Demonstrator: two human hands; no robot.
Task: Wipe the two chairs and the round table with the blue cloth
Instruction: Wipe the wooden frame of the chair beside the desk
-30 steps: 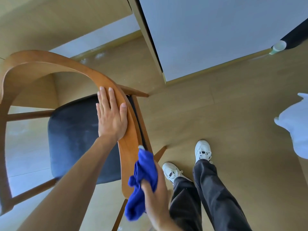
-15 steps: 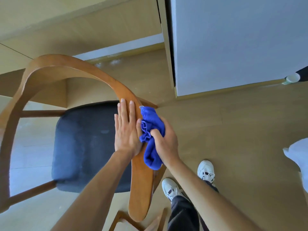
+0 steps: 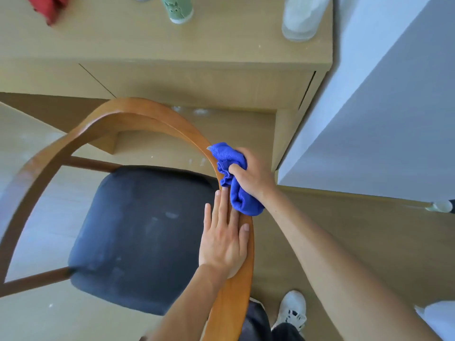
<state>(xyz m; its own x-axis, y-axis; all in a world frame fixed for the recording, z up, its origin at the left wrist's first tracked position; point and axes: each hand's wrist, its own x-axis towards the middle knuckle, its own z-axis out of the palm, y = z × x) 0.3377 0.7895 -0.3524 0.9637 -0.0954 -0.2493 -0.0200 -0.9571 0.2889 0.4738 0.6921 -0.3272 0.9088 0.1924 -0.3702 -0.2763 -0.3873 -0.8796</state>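
My right hand (image 3: 253, 175) is closed around the bunched blue microfibre cloth (image 3: 234, 178), fingers curled into its folds, pressing it against the outer side of the curved brown wooden backrest rail (image 3: 138, 112) of the chair, right of the frame's centre. The cloth hangs down a little below my fist and touches the rail just above my other hand.

My left hand (image 3: 225, 239) lies flat and open on the same rail, lower in the frame, fingers straight and together, pointing toward the cloth; the fingertips nearly reach its lower end. The palm covers the top edge of the rail, holding nothing.

The rail sweeps in an arc from the lower centre, up past both my hands, across the middle of the frame and down the left edge. Inside that arc sits the chair's dark navy padded seat (image 3: 138, 232), showing a few pale smudges.

Along the top of the frame runs a light wooden desk (image 3: 172, 52), with a green patterned cup (image 3: 177, 8) at top centre, a clear plastic container (image 3: 302, 18) to its right and something red (image 3: 48, 6) in the upper left corner. A pale grey-white panel (image 3: 384, 114) fills the upper right. My white sneaker (image 3: 293, 308) stands on the wooden floor (image 3: 332, 230) at the bottom, right of the rail.
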